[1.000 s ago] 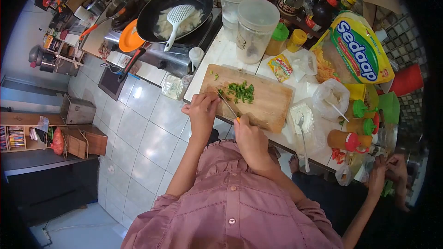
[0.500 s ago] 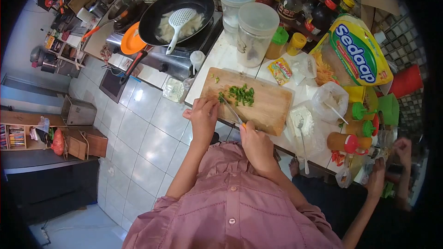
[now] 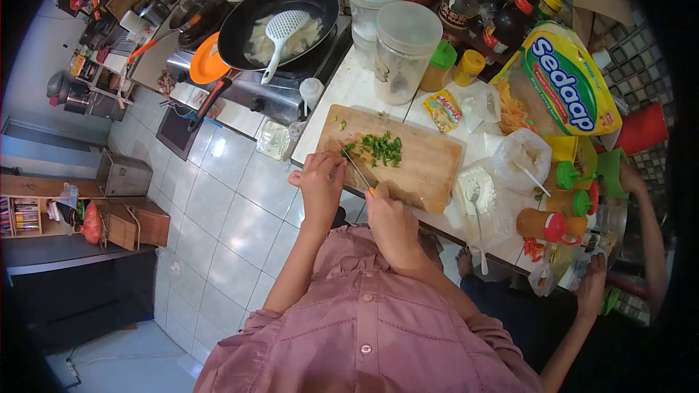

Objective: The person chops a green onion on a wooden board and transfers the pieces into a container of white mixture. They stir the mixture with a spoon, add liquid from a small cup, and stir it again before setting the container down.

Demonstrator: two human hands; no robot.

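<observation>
On the wooden cutting board (image 3: 431, 167) lies a small pile of chopped green leaves (image 3: 382, 149), with a few bits near the far left corner. My right hand (image 3: 393, 222) is wrapped round the orange handle of a knife (image 3: 357, 169). Its blade points up and left across the board's near left part, beside the pile. At the near left edge of the board my left hand (image 3: 321, 182) is closed, fingers curled and pressed together close to the knife's tip. Whatever those fingers hold is hidden.
A black frying pan (image 3: 240, 40) with pale pieces and a white slotted spatula (image 3: 279, 47) sits on the stove. An orange plate (image 3: 206, 65) is beside it. Jars, sauce bottles and a Sedaap bag (image 3: 564, 84) crowd the counter. Another person's hand (image 3: 593, 284) is at right.
My right hand has shifted slightly left and toward me, turning the knife a little. My left hand stays put. The other person's far arm has reached toward the green container.
</observation>
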